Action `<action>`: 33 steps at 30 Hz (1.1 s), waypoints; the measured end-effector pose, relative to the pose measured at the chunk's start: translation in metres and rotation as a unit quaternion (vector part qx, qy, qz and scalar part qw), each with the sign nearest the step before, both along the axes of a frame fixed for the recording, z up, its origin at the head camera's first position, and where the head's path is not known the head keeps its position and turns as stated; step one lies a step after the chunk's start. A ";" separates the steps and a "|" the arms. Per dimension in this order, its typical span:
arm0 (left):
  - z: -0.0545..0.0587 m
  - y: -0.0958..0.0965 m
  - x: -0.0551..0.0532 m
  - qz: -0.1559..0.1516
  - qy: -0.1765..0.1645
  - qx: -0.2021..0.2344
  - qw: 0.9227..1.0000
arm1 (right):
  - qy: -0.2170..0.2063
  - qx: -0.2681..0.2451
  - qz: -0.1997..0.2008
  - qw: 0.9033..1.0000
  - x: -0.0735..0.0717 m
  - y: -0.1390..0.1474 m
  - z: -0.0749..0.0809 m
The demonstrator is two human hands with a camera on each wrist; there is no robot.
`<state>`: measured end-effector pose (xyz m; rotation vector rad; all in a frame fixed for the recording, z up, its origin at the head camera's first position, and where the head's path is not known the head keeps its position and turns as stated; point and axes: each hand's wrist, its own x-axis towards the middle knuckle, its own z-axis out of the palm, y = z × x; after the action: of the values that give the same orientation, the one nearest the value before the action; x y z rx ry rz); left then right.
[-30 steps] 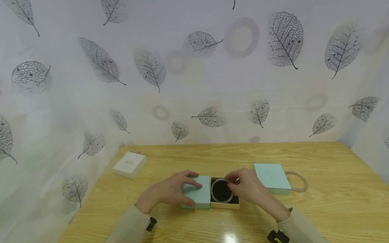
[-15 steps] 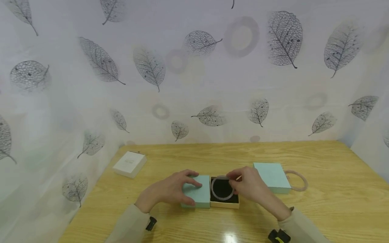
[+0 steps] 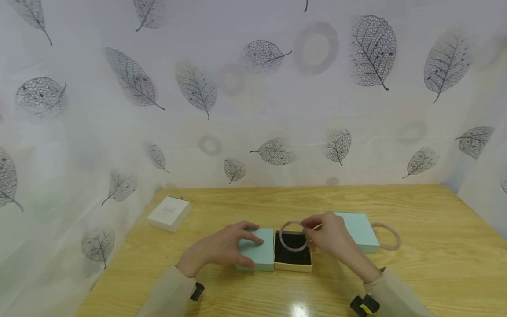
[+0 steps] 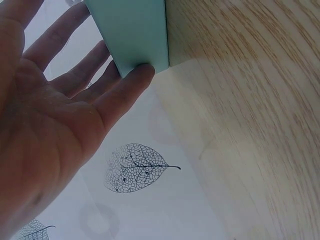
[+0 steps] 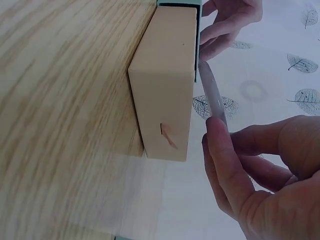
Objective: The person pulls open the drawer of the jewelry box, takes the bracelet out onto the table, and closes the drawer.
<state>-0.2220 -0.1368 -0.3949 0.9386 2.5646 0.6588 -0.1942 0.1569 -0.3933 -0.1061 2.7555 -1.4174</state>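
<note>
A light green box sleeve lies on the table, its cream drawer pulled out to the right with black padding inside. My left hand grips the sleeve, thumb at the near side, index finger on top and other fingers towards the far edge; the left wrist view shows the thumb against the sleeve's side. My right hand pinches a pale translucent bangle between thumb and fingers, tilted above the drawer. In the right wrist view the bangle is seen edge-on beside the drawer.
Another light green box stands to the right, partly behind my right hand. Beside it lies a second bangle. A white box sits at the back left. A leaf-patterned cloth hangs behind the wooden table.
My right hand has lifted the bangle up from the padding in the drawer, moving slightly away and to the right. The left hand and sleeve have stayed in place.
</note>
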 end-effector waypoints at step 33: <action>-0.001 0.000 -0.001 -0.001 0.001 -0.003 1.000 | -0.022 -0.039 -0.028 0.999 -0.016 0.015 -0.006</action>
<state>-0.2229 -0.1364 -0.3956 0.9404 2.5657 0.6481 -0.2102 0.1717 -0.3996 -0.0012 2.6892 -1.5225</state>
